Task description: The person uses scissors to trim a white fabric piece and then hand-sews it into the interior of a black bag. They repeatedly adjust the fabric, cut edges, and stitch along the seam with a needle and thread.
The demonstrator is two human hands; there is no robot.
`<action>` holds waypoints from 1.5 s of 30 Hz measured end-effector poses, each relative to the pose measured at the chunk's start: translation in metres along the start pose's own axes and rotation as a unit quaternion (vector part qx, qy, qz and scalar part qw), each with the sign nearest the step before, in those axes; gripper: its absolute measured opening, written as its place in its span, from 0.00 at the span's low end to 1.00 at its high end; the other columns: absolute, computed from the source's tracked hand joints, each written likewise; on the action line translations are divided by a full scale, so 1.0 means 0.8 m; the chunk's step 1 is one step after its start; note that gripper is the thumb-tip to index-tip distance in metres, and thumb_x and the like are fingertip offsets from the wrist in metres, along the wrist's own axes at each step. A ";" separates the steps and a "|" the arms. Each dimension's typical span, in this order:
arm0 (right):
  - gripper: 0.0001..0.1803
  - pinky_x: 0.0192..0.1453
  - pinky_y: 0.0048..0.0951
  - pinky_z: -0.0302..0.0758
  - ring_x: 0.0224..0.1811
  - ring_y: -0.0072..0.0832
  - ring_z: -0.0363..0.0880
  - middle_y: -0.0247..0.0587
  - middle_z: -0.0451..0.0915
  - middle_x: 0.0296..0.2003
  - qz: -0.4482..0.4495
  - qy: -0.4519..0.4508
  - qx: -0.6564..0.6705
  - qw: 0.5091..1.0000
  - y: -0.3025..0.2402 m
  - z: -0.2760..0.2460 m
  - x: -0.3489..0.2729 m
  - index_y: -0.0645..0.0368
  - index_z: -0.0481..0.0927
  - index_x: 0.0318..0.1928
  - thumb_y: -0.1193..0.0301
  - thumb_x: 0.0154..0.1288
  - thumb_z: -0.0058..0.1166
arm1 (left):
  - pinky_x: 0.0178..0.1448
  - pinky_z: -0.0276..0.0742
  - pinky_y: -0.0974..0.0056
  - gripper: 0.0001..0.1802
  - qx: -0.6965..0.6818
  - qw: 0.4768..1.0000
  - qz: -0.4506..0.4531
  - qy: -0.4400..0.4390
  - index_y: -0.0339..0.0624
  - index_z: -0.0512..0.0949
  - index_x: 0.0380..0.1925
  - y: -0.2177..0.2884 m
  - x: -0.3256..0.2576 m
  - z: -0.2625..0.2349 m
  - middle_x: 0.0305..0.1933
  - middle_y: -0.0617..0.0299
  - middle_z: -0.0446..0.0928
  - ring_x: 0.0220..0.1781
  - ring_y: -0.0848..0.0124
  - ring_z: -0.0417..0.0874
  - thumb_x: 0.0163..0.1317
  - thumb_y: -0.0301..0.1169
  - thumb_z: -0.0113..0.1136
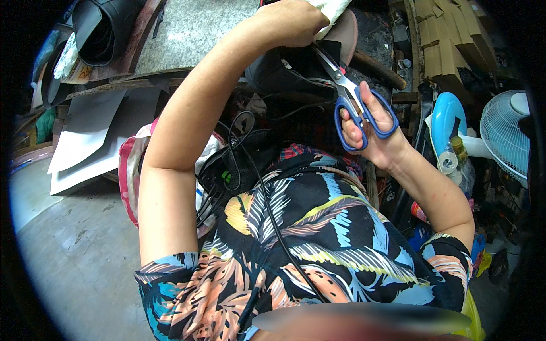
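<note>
Gripping blue-looped steel scissors [348, 91] in the right hand [375, 128], aiming them up toward the left hand [298, 24] beside a pale white strip [334, 10]. Cannot tell whether pinching or spread up there. Could nick that left hand if thrust further, or snag the soft black piece [276, 71] alongside. Note the brown rounded flap [347, 35] crowding in behind, the blue-caged fan [503, 136] farther right.

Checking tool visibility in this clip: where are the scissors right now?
In the head view, the scissors are right of centre in the upper half, held in the right hand, blades pointing toward the left hand.
</note>
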State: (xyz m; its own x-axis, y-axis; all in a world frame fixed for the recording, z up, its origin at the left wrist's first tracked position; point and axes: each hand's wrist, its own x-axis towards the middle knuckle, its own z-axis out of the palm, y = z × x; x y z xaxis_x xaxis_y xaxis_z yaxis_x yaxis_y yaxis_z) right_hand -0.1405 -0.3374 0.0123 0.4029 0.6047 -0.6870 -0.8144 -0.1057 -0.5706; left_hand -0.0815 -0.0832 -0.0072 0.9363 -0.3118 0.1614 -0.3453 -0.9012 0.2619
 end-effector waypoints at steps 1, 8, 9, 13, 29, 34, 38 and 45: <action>0.34 0.21 0.17 0.70 0.15 0.19 0.72 0.32 0.76 0.17 -0.006 -0.011 0.003 1.000 0.001 0.000 0.001 0.58 0.76 0.33 0.36 0.66 0.50 | 0.53 0.77 0.50 0.14 -0.001 1.000 -0.004 -0.005 0.37 0.83 0.41 0.001 0.000 -0.001 0.42 0.42 0.81 0.47 0.46 0.83 0.57 0.27 0.55; 0.31 0.20 0.17 0.68 0.14 0.17 0.71 0.31 0.75 0.16 -0.034 0.016 -0.048 0.998 0.000 -0.007 -0.001 0.58 0.76 0.32 0.39 0.69 0.51 | 0.48 0.80 0.49 0.11 -0.006 1.000 -0.027 0.004 0.40 0.85 0.35 0.003 0.003 0.004 0.33 0.44 0.83 0.39 0.48 0.86 0.55 0.29 0.56; 0.31 0.19 0.16 0.68 0.14 0.17 0.71 0.31 0.75 0.16 -0.029 0.022 -0.046 0.998 0.000 -0.008 -0.002 0.58 0.76 0.32 0.39 0.69 0.51 | 0.48 0.80 0.49 0.11 -0.003 1.000 -0.021 0.000 0.40 0.85 0.35 0.002 0.003 0.005 0.33 0.44 0.83 0.40 0.47 0.86 0.55 0.28 0.56; 0.32 0.20 0.17 0.69 0.14 0.19 0.73 0.32 0.77 0.17 -0.007 -0.007 -0.009 1.000 0.000 -0.012 0.001 0.58 0.76 0.33 0.37 0.67 0.51 | 0.48 0.79 0.49 0.11 0.036 0.999 -0.004 0.011 0.39 0.85 0.34 0.001 0.006 0.007 0.34 0.43 0.83 0.40 0.47 0.86 0.55 0.28 0.56; 0.38 0.20 0.20 0.66 0.13 0.24 0.68 0.37 0.73 0.15 0.022 0.000 0.055 0.998 -0.006 -0.005 -0.004 0.62 0.76 0.36 0.37 0.74 0.34 | 0.50 0.78 0.49 0.12 -0.023 0.999 -0.031 -0.028 0.39 0.85 0.35 -0.001 0.007 0.002 0.35 0.42 0.83 0.42 0.46 0.84 0.55 0.29 0.55; 0.39 0.25 0.21 0.72 0.17 0.25 0.74 0.36 0.77 0.18 0.022 -0.069 0.040 0.997 -0.011 -0.010 -0.001 0.60 0.77 0.35 0.31 0.66 0.43 | 0.49 0.78 0.49 0.12 -0.005 1.000 -0.011 -0.009 0.38 0.84 0.35 -0.002 0.009 0.008 0.35 0.42 0.82 0.42 0.46 0.84 0.56 0.29 0.54; 0.38 0.25 0.20 0.71 0.17 0.24 0.73 0.36 0.77 0.17 0.008 -0.058 0.049 0.997 -0.008 -0.012 0.004 0.60 0.77 0.34 0.32 0.66 0.44 | 0.49 0.78 0.49 0.12 -0.026 0.998 -0.006 -0.050 0.39 0.84 0.35 -0.001 0.007 -0.001 0.35 0.42 0.82 0.41 0.46 0.84 0.56 0.29 0.54; 0.35 0.24 0.20 0.70 0.17 0.23 0.72 0.34 0.75 0.17 -0.026 -0.042 0.052 0.997 0.001 -0.009 0.009 0.60 0.76 0.34 0.35 0.67 0.47 | 0.48 0.78 0.49 0.12 -0.063 0.996 -0.030 -0.058 0.41 0.84 0.36 0.008 -0.004 -0.017 0.36 0.43 0.83 0.42 0.47 0.85 0.56 0.28 0.54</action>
State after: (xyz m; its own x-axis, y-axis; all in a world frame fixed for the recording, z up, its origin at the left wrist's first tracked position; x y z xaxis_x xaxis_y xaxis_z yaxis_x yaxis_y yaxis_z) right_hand -0.1353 -0.3386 0.0037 0.4132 0.6725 -0.6140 -0.8337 0.0081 -0.5521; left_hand -0.0874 -0.0838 0.0071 0.9540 -0.2980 0.0332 -0.2872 -0.8762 0.3870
